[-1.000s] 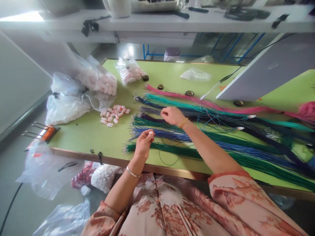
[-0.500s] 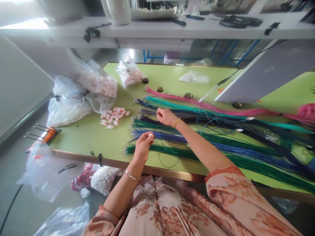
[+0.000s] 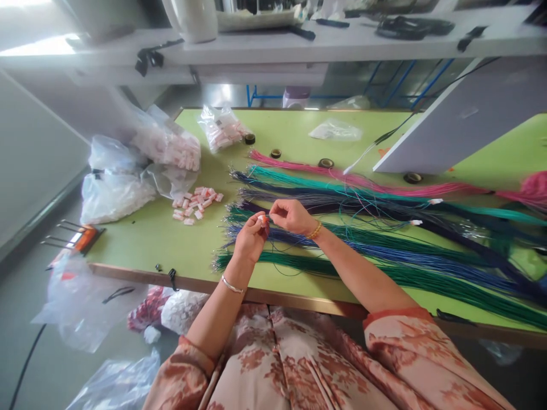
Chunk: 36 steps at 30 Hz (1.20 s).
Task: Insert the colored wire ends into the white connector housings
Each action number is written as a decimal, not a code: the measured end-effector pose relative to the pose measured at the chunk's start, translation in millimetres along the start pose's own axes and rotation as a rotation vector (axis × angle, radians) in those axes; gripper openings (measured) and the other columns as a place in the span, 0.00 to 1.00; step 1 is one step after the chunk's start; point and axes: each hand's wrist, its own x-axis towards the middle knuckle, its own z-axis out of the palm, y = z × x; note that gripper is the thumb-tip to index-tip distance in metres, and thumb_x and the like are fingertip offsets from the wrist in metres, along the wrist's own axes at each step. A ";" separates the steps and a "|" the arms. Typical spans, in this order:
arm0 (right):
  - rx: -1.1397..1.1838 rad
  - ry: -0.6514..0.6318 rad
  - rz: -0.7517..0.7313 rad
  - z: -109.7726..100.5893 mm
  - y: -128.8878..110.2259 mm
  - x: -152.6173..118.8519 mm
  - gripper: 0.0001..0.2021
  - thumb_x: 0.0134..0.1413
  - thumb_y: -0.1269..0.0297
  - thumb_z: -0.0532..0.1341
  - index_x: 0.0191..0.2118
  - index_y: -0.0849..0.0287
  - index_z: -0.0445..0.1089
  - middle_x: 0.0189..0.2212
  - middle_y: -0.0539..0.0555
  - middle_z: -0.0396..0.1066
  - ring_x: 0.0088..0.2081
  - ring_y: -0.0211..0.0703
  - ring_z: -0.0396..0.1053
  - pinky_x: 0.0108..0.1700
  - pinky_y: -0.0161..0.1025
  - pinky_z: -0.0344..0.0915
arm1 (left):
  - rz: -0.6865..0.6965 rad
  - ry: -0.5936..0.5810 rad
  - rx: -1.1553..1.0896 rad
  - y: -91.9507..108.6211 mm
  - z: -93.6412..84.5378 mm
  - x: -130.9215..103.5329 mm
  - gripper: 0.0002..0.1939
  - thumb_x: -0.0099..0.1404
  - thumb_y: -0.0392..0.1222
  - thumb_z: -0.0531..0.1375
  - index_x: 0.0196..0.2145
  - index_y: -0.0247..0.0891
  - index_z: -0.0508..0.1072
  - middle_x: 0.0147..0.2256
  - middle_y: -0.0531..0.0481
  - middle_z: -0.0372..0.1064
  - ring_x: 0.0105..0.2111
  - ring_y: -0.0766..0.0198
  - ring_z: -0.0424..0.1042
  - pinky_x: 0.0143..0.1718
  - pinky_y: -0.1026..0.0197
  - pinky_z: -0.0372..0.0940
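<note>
Between thumb and fingers my left hand (image 3: 251, 236) pinches a small white-and-orange connector housing (image 3: 262, 218). My right hand (image 3: 291, 216) is closed in a pinch just right of it, on a thin wire (image 3: 268, 216) whose end meets the housing; how deep it sits I cannot tell. Under both hands run bundles of cut wires, among them green wires (image 3: 384, 279), blue wires (image 3: 367, 250), teal wires (image 3: 299, 181) and pink wires (image 3: 294, 165), their tipped ends facing left. Left of these ends lies a loose pile of similar connector housings (image 3: 197, 203).
Clear bags of housings (image 3: 222, 128) and a white-filled bag (image 3: 113, 196) stand at the left. Several black tape rolls (image 3: 326, 163) lie behind the wires. An orange pronged holder (image 3: 83, 239) juts from the table's left edge. A shelf (image 3: 299, 51) crosses above.
My right hand has moved down and left from the dark wires to the housing, bringing a wire against it. My left hand has risen slightly, still pinching the housing.
</note>
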 end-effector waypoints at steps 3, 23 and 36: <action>-0.004 0.001 0.004 0.8 1.7 -3.5 0.05 0.46 0.64 0.61 0.27 0.61 0.68 0.21 0.48 0.68 0.22 0.32 0.59 0.25 0.30 0.56 | -0.025 0.015 -0.011 -0.9 1.0 2.2 0.10 0.56 0.28 0.64 0.37 0.33 0.73 0.30 0.52 0.70 0.26 0.74 0.67 0.31 0.70 0.63; -0.073 -0.004 -0.010 2.0 9.5 -8.6 0.05 0.46 0.65 0.61 0.26 0.61 0.68 0.19 0.47 0.65 0.20 0.30 0.54 0.23 0.30 0.51 | 0.016 0.012 0.053 -8.2 -1.7 9.0 0.11 0.53 0.29 0.67 0.36 0.34 0.75 0.29 0.53 0.70 0.28 0.73 0.69 0.35 0.68 0.64; -0.227 -0.032 -0.104 -1.8 4.2 -6.4 0.05 0.50 0.66 0.59 0.28 0.60 0.70 0.23 0.50 0.70 0.23 0.33 0.60 0.29 0.32 0.56 | 0.185 0.139 0.236 -16.7 7.3 8.3 0.12 0.48 0.37 0.71 0.32 0.34 0.77 0.28 0.53 0.72 0.27 0.73 0.66 0.32 0.66 0.59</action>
